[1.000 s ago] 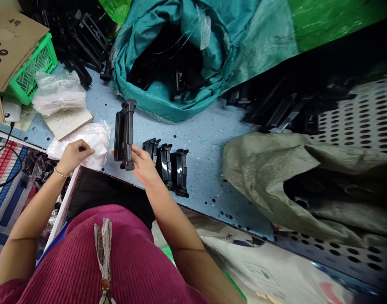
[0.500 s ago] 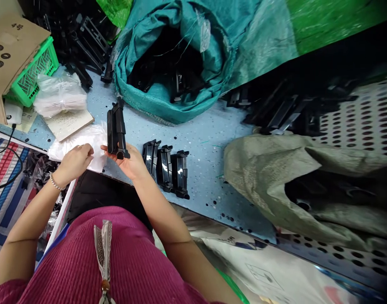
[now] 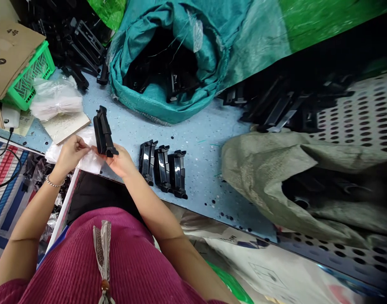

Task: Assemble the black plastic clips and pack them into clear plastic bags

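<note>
My right hand [image 3: 117,159] grips the lower end of a long black plastic part [image 3: 102,131], held tilted above the blue table [image 3: 199,139]. My left hand [image 3: 68,152] pinches the edge of a clear plastic bag [image 3: 85,158] lying at the table's near edge, right beside the part. Three more black plastic parts [image 3: 163,167] lie side by side on the table just right of my right hand.
An open teal sack [image 3: 168,63] of black parts sits behind. A grey-green sack [image 3: 291,181] lies at right, against a perforated white crate [image 3: 367,114]. At far left are a green basket [image 3: 28,76], cardboard [image 3: 6,46], bagged white items [image 3: 55,99] and loose black parts [image 3: 76,38].
My right hand has carried the black part leftward and tilted it, bringing it next to my left hand at the plastic bag. The left hand has stayed on the bag.
</note>
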A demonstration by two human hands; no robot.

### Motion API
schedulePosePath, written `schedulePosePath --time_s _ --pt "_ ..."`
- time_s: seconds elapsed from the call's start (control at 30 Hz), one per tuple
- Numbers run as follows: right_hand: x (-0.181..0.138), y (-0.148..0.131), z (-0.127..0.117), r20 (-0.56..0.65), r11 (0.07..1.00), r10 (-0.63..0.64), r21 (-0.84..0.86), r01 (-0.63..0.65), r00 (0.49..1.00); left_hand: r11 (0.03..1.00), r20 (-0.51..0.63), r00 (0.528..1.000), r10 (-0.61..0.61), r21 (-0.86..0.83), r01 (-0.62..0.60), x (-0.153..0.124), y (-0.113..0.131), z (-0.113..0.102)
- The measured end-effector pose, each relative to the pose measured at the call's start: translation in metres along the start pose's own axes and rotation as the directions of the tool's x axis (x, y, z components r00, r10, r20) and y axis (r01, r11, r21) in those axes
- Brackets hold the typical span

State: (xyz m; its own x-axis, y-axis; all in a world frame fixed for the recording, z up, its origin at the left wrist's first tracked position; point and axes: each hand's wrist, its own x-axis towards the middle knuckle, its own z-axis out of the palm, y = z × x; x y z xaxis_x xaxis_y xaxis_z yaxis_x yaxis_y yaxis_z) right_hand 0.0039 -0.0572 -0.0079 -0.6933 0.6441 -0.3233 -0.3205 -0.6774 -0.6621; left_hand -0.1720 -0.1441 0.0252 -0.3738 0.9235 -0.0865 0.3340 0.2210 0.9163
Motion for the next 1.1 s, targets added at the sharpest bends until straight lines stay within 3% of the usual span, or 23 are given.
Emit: schedulePosePath --time_s 0.07,0.13,0.23,0.3,0.4,0.43,0.5,0.6,0.67,0.77,0.83,0.87,0.93,1.0,1.03,1.1 --pt "0.006 0.006 -0.001 -0.083 0.998 0.032 -0.043 -0.036 0.996 0.984 -0.002 0.994 0.109 0.141 -0.108 -0.005 0.009 -0.012" --pt "0.003 0.007 -0.002 -0.125 0.998 0.029 -0.059 -0.036 0.992 0.900 0.072 0.977 0.202 0.379 -0.214 -0.008 0.015 -0.022" --pt "-0.019 0.003 -0.007 -0.024 0.998 0.055 -0.002 -0.056 0.998 0.773 0.160 0.962 0.220 0.573 -0.272 -0.002 0.012 -0.028" --pt "-0.036 0.005 -0.012 0.111 0.979 0.185 0.071 -0.193 0.976 0.800 0.176 0.958 0.225 0.528 -0.285 0.009 0.002 -0.030" --pt "-0.049 0.017 -0.020 0.273 0.864 0.427 0.157 -0.478 0.862 0.872 0.177 0.953 0.246 0.389 -0.297 0.016 -0.009 -0.033" --pt "-0.049 0.022 -0.022 0.303 0.825 0.467 0.190 -0.533 0.831 0.882 0.163 0.953 0.256 0.365 -0.299 0.012 -0.009 -0.032" --pt "-0.046 0.031 -0.024 0.331 0.787 0.477 0.253 -0.563 0.815 0.876 0.150 0.942 0.300 0.347 -0.334 -0.007 -0.003 -0.026" --pt "-0.042 0.037 -0.022 0.233 0.861 0.378 0.267 -0.433 0.896 0.825 0.292 0.860 0.419 0.273 -0.495 -0.054 0.013 -0.004" --pt "-0.045 0.038 -0.016 0.096 0.950 0.268 0.141 -0.279 0.959 0.800 0.370 0.800 0.472 0.202 -0.565 -0.081 0.021 0.012" --pt "-0.060 0.038 -0.001 -0.058 0.964 0.021 -0.262 -0.035 0.998 0.813 0.369 0.823 0.431 0.237 -0.532 -0.099 0.024 0.025" --pt "-0.073 0.034 0.009 -0.034 0.862 -0.124 -0.498 0.091 0.992 0.806 0.382 0.842 0.380 0.309 -0.504 -0.103 0.026 0.021" --pt "-0.080 0.029 0.013 0.038 0.808 -0.140 -0.574 0.137 0.989 0.801 0.396 0.845 0.359 0.334 -0.496 -0.107 0.028 0.014" --pt "-0.089 0.012 0.012 0.256 0.719 -0.061 -0.658 0.221 0.965 0.817 0.408 0.866 0.290 0.365 -0.446 -0.120 0.029 -0.011" --pt "-0.093 -0.016 -0.001 0.391 0.601 -0.019 -0.731 0.323 0.920 0.858 0.426 0.895 0.133 0.402 -0.319 -0.138 0.020 -0.042" --pt "-0.092 -0.031 -0.012 0.390 0.494 -0.062 -0.788 0.368 0.919 0.866 0.457 0.890 0.014 0.439 -0.239 -0.147 0.011 -0.056" --pt "-0.084 -0.062 -0.039 0.303 0.157 -0.241 -0.926 0.345 0.922 0.829 0.489 0.840 -0.233 0.551 -0.091 -0.161 -0.019 -0.074"
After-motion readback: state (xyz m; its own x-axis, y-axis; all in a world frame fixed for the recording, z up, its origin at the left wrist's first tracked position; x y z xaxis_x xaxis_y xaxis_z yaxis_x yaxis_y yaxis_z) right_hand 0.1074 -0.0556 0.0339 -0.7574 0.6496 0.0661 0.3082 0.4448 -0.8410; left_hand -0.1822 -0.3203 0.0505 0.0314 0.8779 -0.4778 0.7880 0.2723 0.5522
